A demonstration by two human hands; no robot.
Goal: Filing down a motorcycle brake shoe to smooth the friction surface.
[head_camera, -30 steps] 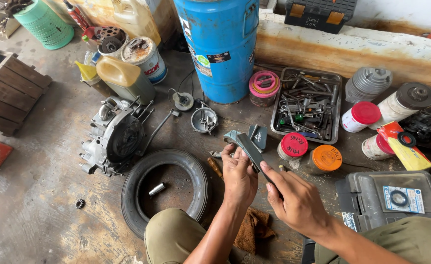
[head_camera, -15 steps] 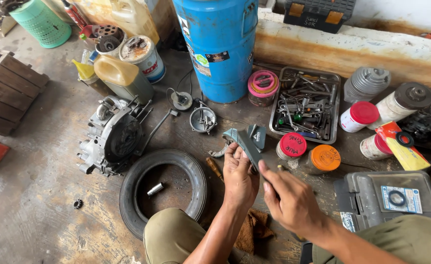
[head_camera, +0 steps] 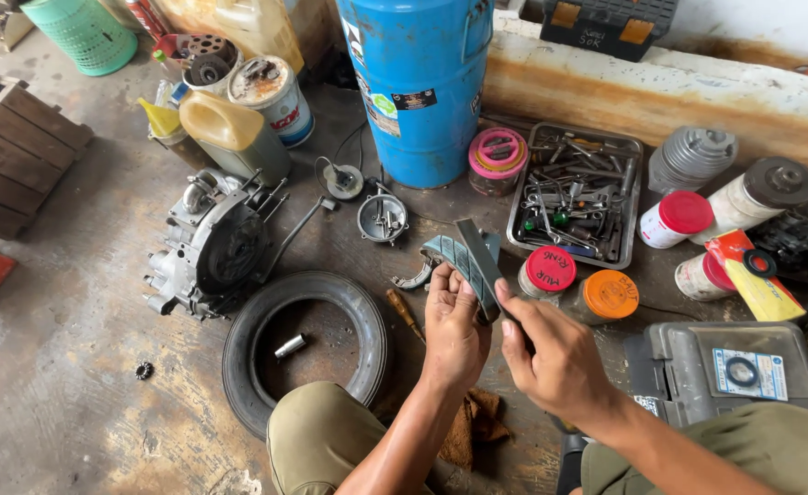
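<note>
My left hand [head_camera: 454, 325] grips a curved grey brake shoe [head_camera: 448, 258] from below and holds it up over the floor. A flat dark file [head_camera: 477, 259] lies across the shoe's lining. My right hand [head_camera: 555, 359] pinches the file's lower end, its fingertips touching my left thumb. A second curved shoe piece [head_camera: 413, 278] lies on the floor just left of the hands. My knees fill the bottom of the view.
On the floor lie a small tyre [head_camera: 305, 353] with a metal sleeve inside, an engine case [head_camera: 213, 244], a blue drum [head_camera: 417, 82], a metal tray of tools [head_camera: 576, 194], red- and orange-lidded jars [head_camera: 550, 270], a grey case [head_camera: 725, 367], oil jugs and a wooden pallet [head_camera: 14, 156].
My right hand has moved slightly up along the file toward my left hand. Everything on the floor stays where it was.
</note>
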